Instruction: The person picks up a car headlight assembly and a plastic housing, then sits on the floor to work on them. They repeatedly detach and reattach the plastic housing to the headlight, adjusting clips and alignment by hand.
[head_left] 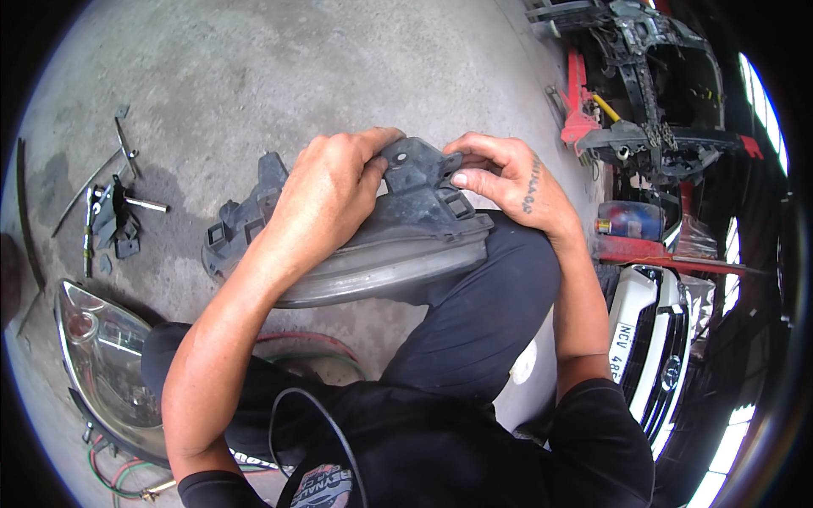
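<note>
A car headlight rests across my lap, its dark, dusty plastic housing with mounting tabs and square openings turned up and away from me. Its cloudy lens edge faces my body. With fingers curled over the back, my left hand is closed on the housing beside a raised tab with a hole. At the housing's right end my right hand pinches a bracket between thumb and fingers. The fingertips of both hands are partly hidden behind the plastic.
On the concrete floor to the left lie a ratchet, other metal tools and black plastic pieces. A second headlight sits by my left knee, near red and green hoses. Rightward are a red stand and a white car front.
</note>
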`<state>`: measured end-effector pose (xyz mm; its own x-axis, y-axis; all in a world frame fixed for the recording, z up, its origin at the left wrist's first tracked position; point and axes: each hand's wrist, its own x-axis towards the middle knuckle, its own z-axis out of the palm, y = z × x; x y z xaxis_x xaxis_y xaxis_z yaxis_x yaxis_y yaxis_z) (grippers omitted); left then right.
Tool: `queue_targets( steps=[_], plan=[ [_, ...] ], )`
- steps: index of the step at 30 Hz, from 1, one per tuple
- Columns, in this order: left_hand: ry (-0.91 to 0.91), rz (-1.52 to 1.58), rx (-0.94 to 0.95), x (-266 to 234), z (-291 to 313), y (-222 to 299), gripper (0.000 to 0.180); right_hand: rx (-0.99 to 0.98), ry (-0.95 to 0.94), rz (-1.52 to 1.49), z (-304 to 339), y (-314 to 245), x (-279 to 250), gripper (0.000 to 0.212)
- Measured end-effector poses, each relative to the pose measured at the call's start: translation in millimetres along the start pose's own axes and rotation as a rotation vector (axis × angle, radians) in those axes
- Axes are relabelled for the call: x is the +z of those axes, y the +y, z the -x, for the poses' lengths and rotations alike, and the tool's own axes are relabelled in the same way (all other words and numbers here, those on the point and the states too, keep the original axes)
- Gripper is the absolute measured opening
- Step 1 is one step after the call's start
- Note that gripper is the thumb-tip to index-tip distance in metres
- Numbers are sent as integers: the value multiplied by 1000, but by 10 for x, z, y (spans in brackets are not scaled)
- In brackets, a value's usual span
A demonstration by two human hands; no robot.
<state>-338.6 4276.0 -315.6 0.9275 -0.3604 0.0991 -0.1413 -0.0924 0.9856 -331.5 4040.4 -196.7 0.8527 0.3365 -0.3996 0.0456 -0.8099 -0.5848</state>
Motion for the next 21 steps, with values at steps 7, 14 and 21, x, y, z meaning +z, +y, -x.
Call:
queue_targets(
  steps=[7, 14, 21],
  plan=[
    [12, -82, 54, -8, -17, 17, 30, -7, 15, 44, 4, -39, -8, 36],
    [24, -51, 65, -12, 3, -10, 30, -71, 39, 133, -64, -40, 24, 32],
    [37, -56, 101, -10, 12, -29, 31, 1, -23, -78, -76, -11, 29, 26]
  ],
)
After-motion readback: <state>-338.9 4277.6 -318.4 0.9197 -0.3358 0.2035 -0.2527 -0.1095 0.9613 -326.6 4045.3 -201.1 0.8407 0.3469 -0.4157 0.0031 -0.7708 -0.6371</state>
